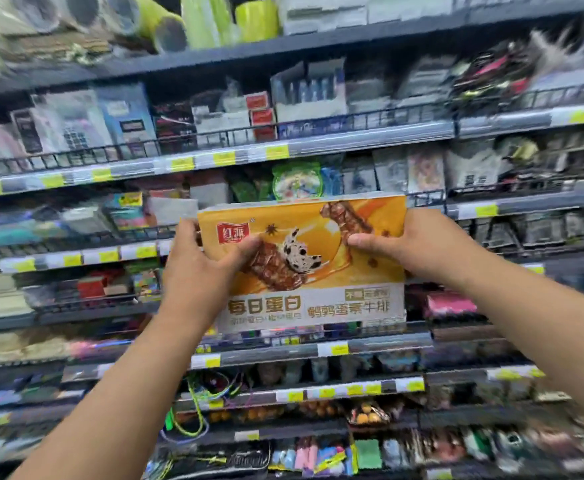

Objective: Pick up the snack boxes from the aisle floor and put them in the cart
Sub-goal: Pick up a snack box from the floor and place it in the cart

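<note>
Glossy printed cardboard snack box [304, 265]; metal shelves [353, 140].

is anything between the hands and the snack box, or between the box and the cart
Nothing sits between them: the left hand and the right hand both grip the orange snack box directly by its side edges, thumbs on its front. The cart is out of view, so the way to it cannot be judged; only store shelves show behind the box.

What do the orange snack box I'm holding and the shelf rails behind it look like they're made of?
Snack box: probably printed cardboard with a slight sheen; flat faces, crisp edges, glossy artwork. Shelf rails: blurred, apparently grey metal or plastic strips carrying yellow price tags.
</note>
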### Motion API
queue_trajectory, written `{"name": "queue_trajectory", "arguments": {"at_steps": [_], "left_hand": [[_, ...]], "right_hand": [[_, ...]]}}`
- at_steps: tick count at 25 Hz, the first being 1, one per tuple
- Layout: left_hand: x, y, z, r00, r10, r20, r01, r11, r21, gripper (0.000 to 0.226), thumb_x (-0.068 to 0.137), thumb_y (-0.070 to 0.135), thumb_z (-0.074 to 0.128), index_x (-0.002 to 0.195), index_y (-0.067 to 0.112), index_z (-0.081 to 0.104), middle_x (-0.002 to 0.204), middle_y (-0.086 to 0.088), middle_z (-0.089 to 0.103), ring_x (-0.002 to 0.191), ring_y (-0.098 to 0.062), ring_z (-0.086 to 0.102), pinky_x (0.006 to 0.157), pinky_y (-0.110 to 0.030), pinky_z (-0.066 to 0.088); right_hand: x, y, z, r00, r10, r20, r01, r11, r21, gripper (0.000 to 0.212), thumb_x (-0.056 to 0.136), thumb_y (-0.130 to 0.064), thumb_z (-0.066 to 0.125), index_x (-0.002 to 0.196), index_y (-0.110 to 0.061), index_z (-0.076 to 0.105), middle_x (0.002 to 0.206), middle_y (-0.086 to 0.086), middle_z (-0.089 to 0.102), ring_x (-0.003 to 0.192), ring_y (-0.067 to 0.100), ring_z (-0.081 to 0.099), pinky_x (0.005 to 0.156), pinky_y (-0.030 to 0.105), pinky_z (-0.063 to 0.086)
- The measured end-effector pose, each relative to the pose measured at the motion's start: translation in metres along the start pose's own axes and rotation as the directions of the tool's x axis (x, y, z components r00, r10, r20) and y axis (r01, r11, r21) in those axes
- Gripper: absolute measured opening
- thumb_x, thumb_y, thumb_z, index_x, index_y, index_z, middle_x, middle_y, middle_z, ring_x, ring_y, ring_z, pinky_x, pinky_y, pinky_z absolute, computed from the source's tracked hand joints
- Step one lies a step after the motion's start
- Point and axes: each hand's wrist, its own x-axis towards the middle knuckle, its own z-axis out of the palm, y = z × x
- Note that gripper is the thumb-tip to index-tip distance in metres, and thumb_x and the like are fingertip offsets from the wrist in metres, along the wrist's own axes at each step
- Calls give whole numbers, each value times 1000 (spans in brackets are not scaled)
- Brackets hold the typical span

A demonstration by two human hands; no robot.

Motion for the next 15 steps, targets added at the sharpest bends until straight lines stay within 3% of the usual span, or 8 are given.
{"name": "queue_trajectory", "arguments": {"at_steps": [2, 5, 10, 12, 15], "left_hand": [[-5, 33, 35, 995, 32, 94, -26, 997, -67, 69, 59, 70, 72, 104, 23, 49, 96, 7, 64, 89, -15, 63, 76, -36, 50], [-16, 85, 94, 974, 98, 206, -61, 982, -179, 65, 63, 65, 70, 108, 22, 49, 96, 10, 62, 85, -6, 60, 68, -29, 47], [-51, 171, 200, 926, 198, 322, -93, 945, -312, 54, 68, 55, 75, 103, 24, 48, 90, 15, 60, 81, -1, 57, 63, -26, 44], [-72, 212, 247, 900, 236, 367, -94, 926, -365, 55, 65, 59, 73, 101, 26, 48, 90, 14, 61, 81, -4, 59, 66, -29, 47], [-104, 268, 313, 861, 277, 427, -79, 901, -426, 52, 62, 64, 71, 95, 32, 47, 91, 12, 62, 82, -8, 61, 70, -33, 49]], "right_hand": [[-24, 19, -43, 993, 103, -60, -105, 994, -31, 68, 56, -82, 55, 59, -14, 61, 61, -1, 64, 61, 19, 60, 56, 32, 44], [-58, 52, -106, 972, 196, -132, -206, 976, -71, 61, 60, -78, 58, 54, -18, 52, 58, -1, 61, 58, 18, 58, 53, 30, 41], [-116, 124, -204, 912, 319, -258, -358, 926, -122, 59, 66, -74, 61, 70, -16, 68, 67, -3, 67, 60, 13, 62, 53, 30, 51], [-141, 159, -246, 882, 361, -303, -410, 905, -114, 55, 64, -75, 60, 72, -21, 70, 71, -6, 68, 67, 13, 64, 55, 31, 53], [-176, 206, -305, 839, 399, -370, -470, 874, -126, 66, 62, -78, 60, 75, -15, 71, 70, -3, 71, 69, 18, 67, 60, 36, 56]]}}
